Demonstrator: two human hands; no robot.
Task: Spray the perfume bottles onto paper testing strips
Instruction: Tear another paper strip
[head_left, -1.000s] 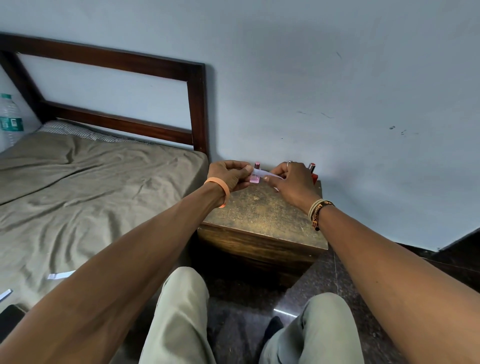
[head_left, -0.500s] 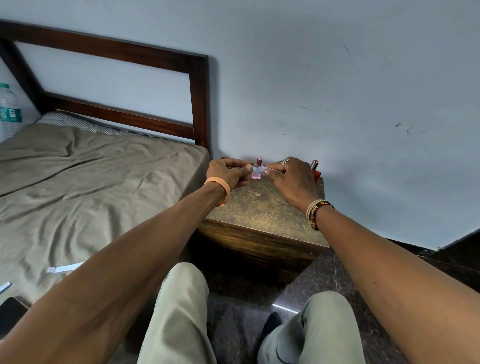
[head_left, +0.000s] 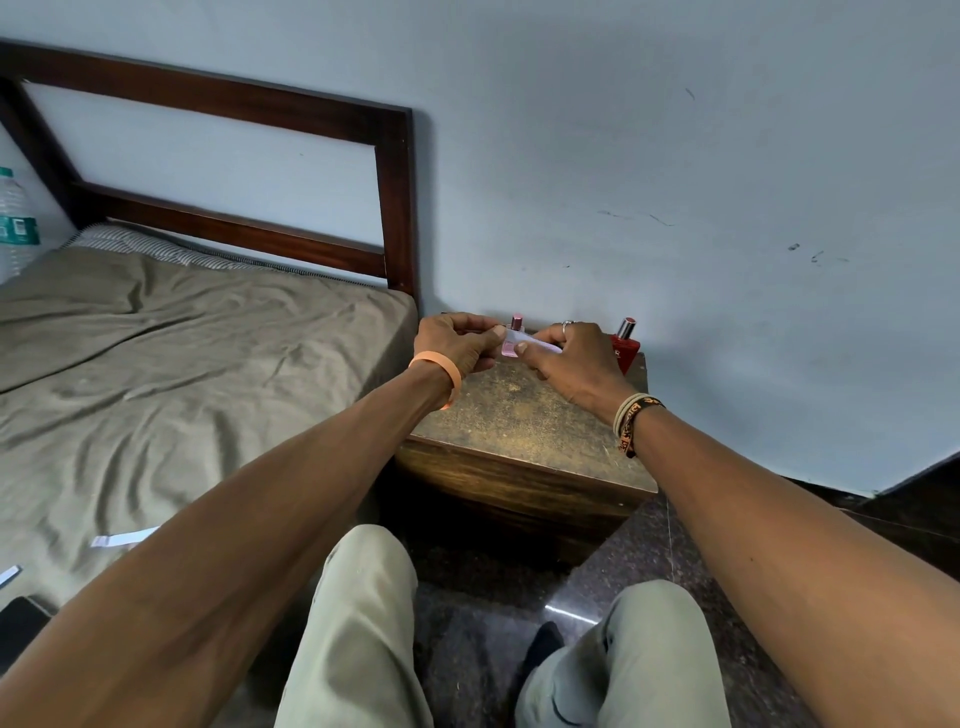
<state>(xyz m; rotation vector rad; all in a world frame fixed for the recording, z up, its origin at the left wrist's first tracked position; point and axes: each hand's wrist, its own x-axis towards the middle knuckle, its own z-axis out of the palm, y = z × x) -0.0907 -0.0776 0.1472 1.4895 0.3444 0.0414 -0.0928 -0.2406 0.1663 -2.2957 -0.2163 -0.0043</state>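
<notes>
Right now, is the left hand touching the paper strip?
Touching. In the head view the left hand pinches the left end of the paper strip, and the right hand holds its other end.

Barely see the small pink perfume bottle (head_left: 516, 323) behind the white paper strip (head_left: 532, 344) and my fingers (head_left: 522, 351); clear plastic water bottle (head_left: 15, 223) is chopped by the left edge.

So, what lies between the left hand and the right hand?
A white paper strip, pinched by the left hand and the right hand, pink perfume bottle behind; head view.
</notes>
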